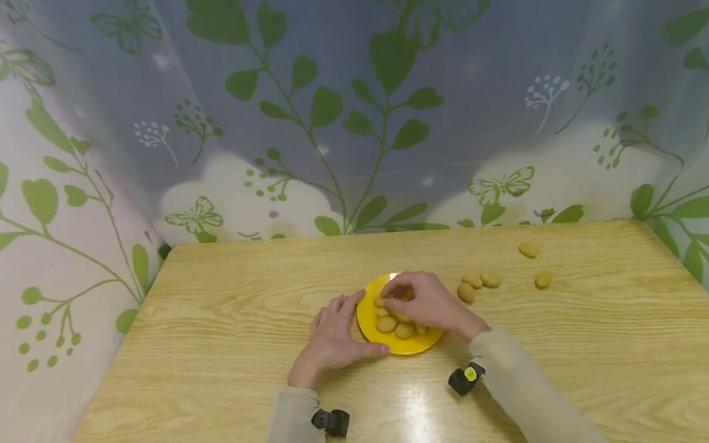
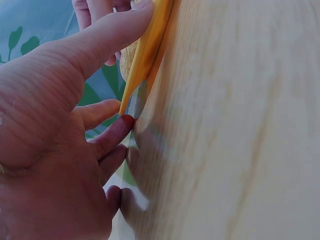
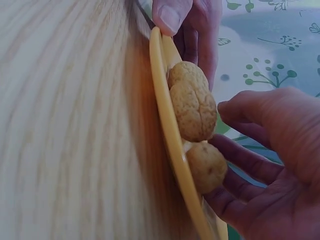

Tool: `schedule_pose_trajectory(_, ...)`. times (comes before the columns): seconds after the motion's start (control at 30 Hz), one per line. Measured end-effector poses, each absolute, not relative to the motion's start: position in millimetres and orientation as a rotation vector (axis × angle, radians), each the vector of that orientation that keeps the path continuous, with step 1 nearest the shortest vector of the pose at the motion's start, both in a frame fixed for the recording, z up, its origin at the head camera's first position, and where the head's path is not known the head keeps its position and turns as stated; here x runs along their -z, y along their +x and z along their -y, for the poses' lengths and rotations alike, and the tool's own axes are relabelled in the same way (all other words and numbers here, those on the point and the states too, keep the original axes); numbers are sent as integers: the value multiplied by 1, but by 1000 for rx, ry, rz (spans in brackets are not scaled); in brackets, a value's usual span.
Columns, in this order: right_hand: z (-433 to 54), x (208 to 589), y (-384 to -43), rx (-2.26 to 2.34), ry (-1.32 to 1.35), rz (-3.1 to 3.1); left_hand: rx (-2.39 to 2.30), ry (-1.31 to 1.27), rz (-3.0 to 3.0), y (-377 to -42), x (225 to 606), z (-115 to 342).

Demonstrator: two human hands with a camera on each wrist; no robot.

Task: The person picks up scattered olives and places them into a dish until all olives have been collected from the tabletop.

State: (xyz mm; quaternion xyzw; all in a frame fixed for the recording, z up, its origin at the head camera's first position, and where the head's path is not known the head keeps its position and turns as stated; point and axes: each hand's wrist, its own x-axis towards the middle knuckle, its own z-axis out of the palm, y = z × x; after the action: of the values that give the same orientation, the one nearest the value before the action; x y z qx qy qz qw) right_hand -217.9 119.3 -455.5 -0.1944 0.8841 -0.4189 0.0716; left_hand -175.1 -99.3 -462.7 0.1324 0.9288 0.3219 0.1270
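A round yellow plate [image 1: 410, 347] lies on the table with several wrinkled tan nuts [image 1: 387, 324] on it. My left hand [image 1: 334, 336] holds the plate by its left side, thumb over the near rim and fingertips at the rim farther back. In the left wrist view, the plate's edge [image 2: 145, 55] runs between the thumb and the lower fingers. My right hand [image 1: 428, 305] reaches over the plate from the right, thumb and forefinger close to a nut. In the right wrist view, its fingers are loosely bent beside two large nuts [image 3: 192, 107], with a gap at the thumb tip.
To the right of the plate, three loose nuts [image 1: 472, 281] lie in a cluster, and two more [image 1: 528, 250] lie farther right. The wood-grain table [image 1: 228, 296] ends at a curtain [image 1: 332, 111] with printed leaves and butterflies.
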Motion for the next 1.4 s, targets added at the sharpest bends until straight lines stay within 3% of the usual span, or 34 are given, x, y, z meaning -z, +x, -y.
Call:
schedule_pose_trajectory(0.9, -176, 443, -189, 1297, -697, -2829, -954, 339, -2701, -167, 468, 101)
schedule_pose_trajectory(1.4, -200, 436, -192, 1280, -653, -2915, -936, 379, -2718, -175, 464, 98)
